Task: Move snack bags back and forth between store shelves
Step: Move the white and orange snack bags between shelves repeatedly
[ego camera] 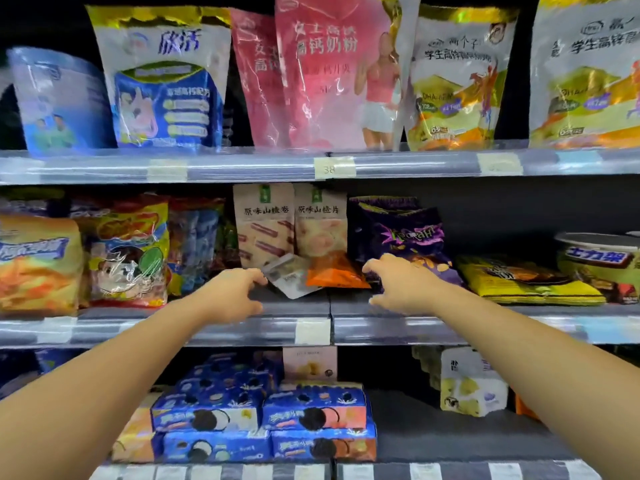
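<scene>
Head camera shows both hands out over the middle shelf [207,329]. The left hand [239,292], fingers loosely bent, grips nothing, its fingertips just at one small silver pouch [289,277] lying flat. The right hand [398,285], fingers spread, hovers just beside one orange snack bag [334,271]. Two beige pouches [265,223] stand behind, with one purple bag [398,230] alongside.

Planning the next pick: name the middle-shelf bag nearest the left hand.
The silver pouch, flat at the fingertips of the left hand; the orange bag sits by the right hand.
</scene>
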### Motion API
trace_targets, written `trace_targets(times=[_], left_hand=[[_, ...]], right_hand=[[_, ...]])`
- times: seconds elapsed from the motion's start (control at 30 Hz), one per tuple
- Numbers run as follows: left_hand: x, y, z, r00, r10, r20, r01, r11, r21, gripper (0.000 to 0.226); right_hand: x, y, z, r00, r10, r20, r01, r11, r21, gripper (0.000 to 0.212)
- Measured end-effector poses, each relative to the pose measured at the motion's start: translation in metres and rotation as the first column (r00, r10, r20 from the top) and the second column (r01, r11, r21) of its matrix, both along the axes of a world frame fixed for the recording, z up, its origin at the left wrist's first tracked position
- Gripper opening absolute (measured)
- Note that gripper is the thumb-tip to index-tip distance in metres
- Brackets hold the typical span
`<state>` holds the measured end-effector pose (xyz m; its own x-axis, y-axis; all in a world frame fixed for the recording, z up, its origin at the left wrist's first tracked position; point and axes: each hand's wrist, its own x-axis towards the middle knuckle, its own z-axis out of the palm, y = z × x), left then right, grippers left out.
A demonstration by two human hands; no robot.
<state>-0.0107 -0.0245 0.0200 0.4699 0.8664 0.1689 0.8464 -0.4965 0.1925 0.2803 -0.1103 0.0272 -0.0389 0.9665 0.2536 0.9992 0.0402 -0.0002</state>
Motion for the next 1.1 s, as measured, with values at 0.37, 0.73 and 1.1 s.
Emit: trace_targets(times=[0.37, 0.73, 1.1], left_hand=[[0.018, 0.113, -0.032, 0.992, -0.127, -0.019, 0.128, 0.989, 0.073, 0.058], [0.049, 0.166, -0.039, 0.926, -0.332, -0.178, 0.365, 0.907, 0.211, 0.072], [0.034, 0.159, -0.017, 0.943, -0.234, 0.238, 0.187, 0.96, 0.207, 0.032]], right_hand=[[-0.002, 0.075, -0.02, 0.918, -0.07, 0.391, 0.082, 0.997, -0.015, 0.052], [0.008, 0.126, -0.03, 0.839, -0.012, 0.544, -0.032, 0.997, 0.07, 0.046], [-0.001, 0.129, -0.01, 0.986, -0.055, -0.159, 0.115, 0.912, 0.393, 0.02]])
